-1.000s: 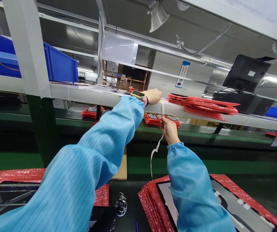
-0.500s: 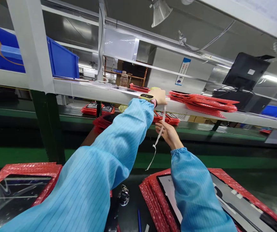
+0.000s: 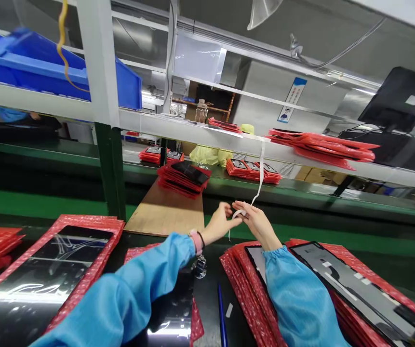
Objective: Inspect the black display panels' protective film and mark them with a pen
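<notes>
A thin white strip [image 3: 261, 166] hangs from the shelf rail, its lower part curling between my hands and a thin tail dangling below. My right hand [image 3: 258, 222] pinches the strip near its curled part. Close on its left, my left hand [image 3: 219, 223] has thumb and curved fingers apart, the thumb reaching to the curl; whether it touches the strip is unclear. Below my right forearm lie a stack of red bubble bags [image 3: 247, 284] and a grey-backed panel [image 3: 341, 279]. A dark glossy panel [image 3: 171, 308] lies under my left forearm.
More dark panels [image 3: 44, 284] on red bubble wrap lie left. Ahead, a wooden board [image 3: 167, 214] bears stacked red-wrapped pieces [image 3: 183, 179]. The white shelf rail [image 3: 193, 134] crosses above, holding red packets [image 3: 323, 147]. A blue pen [image 3: 222, 313] and a shiny round object [image 3: 200, 266] lie nearby.
My left hand has come down from the shelf rail to beside my right hand. The strip now hangs from the rail, and my right hand sits lower in view. The view has shifted.
</notes>
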`<action>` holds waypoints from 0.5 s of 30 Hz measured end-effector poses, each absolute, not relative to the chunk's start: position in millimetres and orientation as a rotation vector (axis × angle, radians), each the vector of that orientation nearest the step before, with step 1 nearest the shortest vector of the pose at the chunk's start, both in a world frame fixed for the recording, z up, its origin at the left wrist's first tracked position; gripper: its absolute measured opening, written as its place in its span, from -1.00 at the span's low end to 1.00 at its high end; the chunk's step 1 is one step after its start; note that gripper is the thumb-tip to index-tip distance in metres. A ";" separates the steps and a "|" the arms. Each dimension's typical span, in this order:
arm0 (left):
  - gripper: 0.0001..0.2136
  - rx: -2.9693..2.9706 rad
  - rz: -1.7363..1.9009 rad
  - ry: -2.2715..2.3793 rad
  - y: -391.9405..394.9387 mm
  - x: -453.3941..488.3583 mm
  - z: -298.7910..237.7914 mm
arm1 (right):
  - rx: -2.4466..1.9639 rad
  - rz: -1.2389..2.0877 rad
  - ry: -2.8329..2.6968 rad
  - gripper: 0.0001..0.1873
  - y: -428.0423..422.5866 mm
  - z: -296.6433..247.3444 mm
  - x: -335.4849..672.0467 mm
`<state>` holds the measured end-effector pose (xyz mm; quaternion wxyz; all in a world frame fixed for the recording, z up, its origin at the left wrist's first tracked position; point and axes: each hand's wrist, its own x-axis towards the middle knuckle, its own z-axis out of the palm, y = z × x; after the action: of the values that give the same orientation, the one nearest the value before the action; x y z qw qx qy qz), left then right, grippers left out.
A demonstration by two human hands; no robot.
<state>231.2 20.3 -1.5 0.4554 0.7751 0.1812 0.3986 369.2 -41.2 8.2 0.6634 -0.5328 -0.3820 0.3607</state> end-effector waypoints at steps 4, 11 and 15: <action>-0.84 1.751 0.855 0.478 16.5 239.8 -39.9 | -1.149 0.756 -0.865 -0.74 -42.9 10.4 357.9; -0.75 1.496 0.621 0.464 31.7 222.7 -41.7 | -1.071 0.693 -0.809 -0.75 -50.3 11.2 357.5; -0.74 1.362 0.528 0.481 36.1 205.3 -47.1 | -1.034 0.724 -0.812 -0.77 -49.7 10.9 351.3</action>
<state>205.3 36.1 -47.1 0.7185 0.6160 0.2174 0.2387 351.3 -49.7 10.9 0.7312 -0.4700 -0.3690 0.3291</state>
